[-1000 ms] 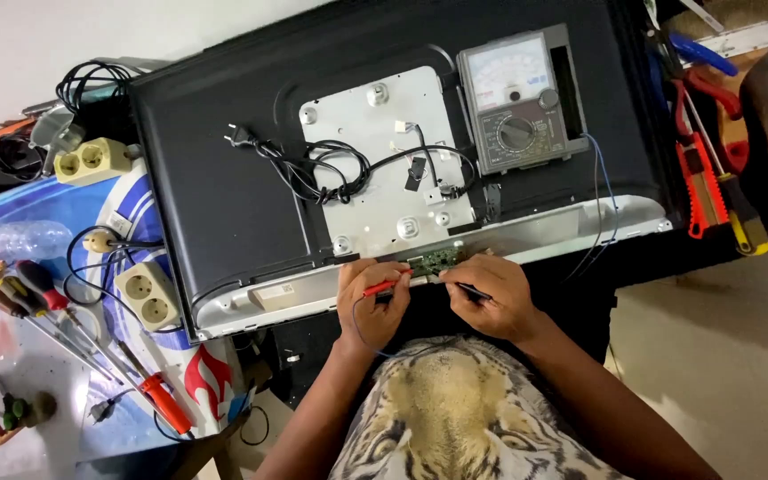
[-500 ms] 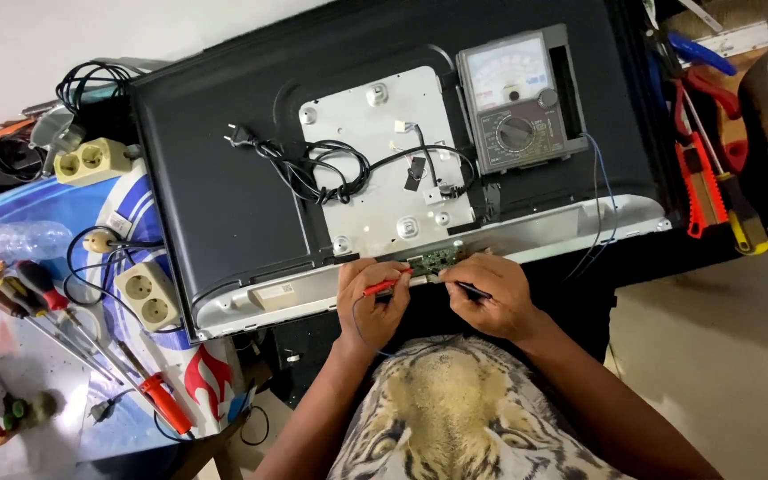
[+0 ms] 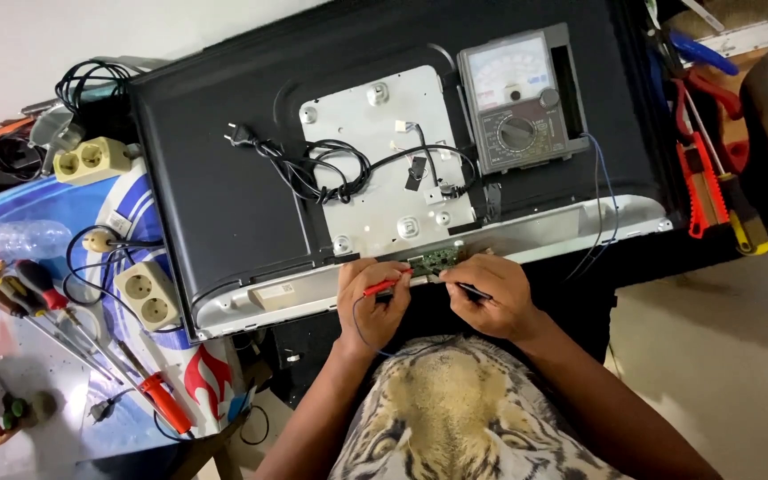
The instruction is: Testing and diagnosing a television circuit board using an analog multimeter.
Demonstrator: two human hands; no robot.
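I'm looking at a repair workshop: opened television (image 3: pixel 224 178), multimeter (image 3: pixel 522 100), screwdrivers (image 3: pixel 73 324), power sockets (image 3: pixel 148 296).

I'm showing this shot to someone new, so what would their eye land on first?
Likely the large black flat-screen television lying face down across the middle, with a grey analogue meter with a dial resting on its back. At its near edge, the left hand holds a red probe and the right hand a black probe at a small green circuit board.
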